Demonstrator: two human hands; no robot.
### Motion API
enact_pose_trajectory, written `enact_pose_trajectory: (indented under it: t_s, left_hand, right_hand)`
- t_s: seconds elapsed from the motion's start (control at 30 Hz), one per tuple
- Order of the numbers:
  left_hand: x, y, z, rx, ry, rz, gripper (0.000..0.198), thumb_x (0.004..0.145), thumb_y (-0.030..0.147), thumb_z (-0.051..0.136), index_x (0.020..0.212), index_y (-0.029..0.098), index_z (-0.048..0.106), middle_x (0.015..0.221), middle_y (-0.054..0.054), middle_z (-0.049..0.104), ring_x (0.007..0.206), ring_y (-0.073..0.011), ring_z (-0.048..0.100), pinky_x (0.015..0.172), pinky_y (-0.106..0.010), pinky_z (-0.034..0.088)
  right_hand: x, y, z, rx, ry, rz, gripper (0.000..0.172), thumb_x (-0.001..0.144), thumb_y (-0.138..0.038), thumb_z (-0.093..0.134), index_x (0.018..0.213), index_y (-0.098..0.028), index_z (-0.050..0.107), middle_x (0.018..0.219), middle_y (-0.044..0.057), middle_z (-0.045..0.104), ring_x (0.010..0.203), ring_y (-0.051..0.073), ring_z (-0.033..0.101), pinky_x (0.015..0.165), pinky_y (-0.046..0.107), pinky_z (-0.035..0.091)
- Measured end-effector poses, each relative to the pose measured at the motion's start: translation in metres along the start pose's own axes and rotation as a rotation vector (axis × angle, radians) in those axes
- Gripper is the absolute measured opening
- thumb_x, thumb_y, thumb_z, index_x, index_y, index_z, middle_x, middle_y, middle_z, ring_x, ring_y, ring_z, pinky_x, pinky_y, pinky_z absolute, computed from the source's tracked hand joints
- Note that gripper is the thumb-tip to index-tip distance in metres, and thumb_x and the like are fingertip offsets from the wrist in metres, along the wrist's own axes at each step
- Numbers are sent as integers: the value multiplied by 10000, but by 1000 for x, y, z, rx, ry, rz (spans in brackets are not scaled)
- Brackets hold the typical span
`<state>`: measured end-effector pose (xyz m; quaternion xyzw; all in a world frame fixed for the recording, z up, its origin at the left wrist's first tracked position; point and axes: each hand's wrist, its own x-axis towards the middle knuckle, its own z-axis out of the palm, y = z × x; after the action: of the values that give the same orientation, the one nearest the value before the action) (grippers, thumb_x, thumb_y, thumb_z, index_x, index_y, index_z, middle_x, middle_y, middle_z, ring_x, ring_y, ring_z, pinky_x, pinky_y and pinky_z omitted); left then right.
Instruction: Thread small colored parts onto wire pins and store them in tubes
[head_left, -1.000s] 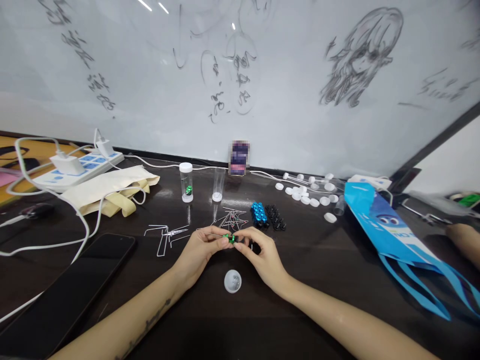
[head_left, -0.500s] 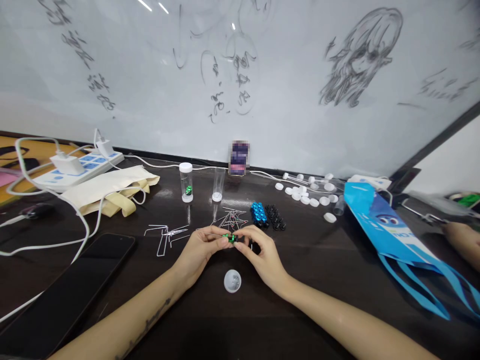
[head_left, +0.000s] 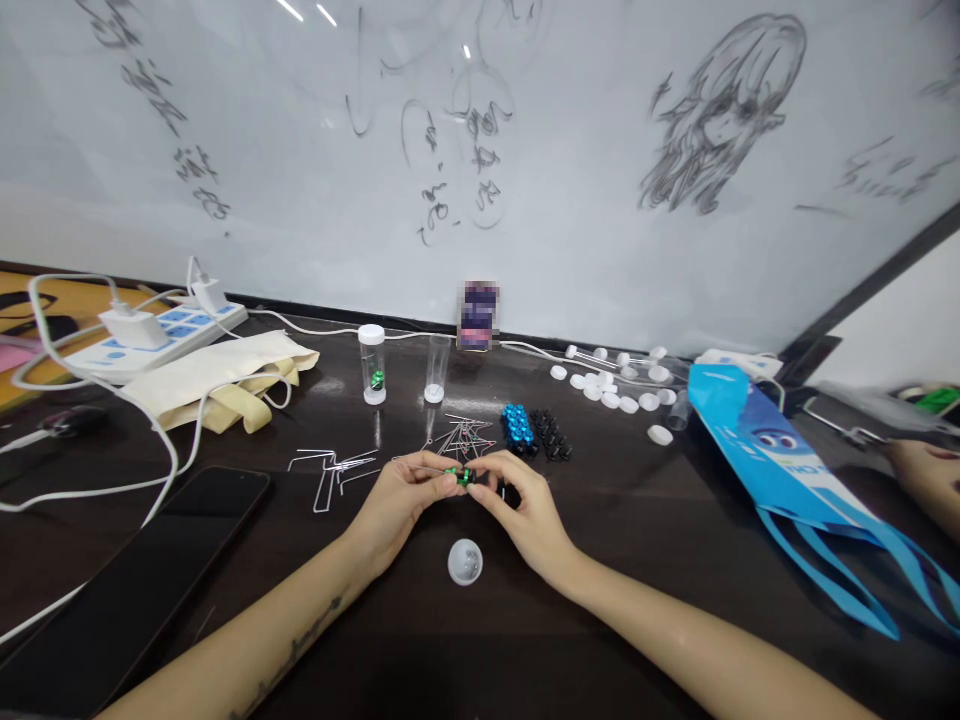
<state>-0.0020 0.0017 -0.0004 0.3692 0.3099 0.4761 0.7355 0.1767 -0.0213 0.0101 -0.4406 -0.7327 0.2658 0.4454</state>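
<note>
From my remote seat, I see the left hand (head_left: 397,500) and right hand (head_left: 526,500) pinching the small green-and-black part (head_left: 464,477) between their narrowed fingers, one on either side

Left forearm (head_left: 300,610), bare: is bearing a dark, script-like tattoo (head_left: 298,648), running lengthwise. Right forearm (head_left: 660,630): is showing bare to the wrist.

Whiteboard (head_left: 585,230) with handwriting (head_left: 486,190) and long-haired figure sketch (head_left: 679,175) — light streaks (head_left: 289,10) along whiteboard's top; dark glossy tabletop (head_left: 637,540) below whiteboard — pale wall (head_left: 896,325) right of it.
</note>
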Motion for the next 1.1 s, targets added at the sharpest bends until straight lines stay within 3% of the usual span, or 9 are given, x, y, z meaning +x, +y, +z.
enact_pose_trajectory:
  t_s: [1.1]
  left_hand:
    - [-1, 1, 1, -8, 9, -7, 204, 620, 173, 833, 794, 133, 732, 728, -49, 749, 695, -136, 672, 737, -241, 499]
  right_hand:
    - [0, -1, 0, -2, -1, -17, 135, 875, -234, 630, 1000, -227, 681, 866, 22, 607, 741, 164, 563, 737, 304, 463]
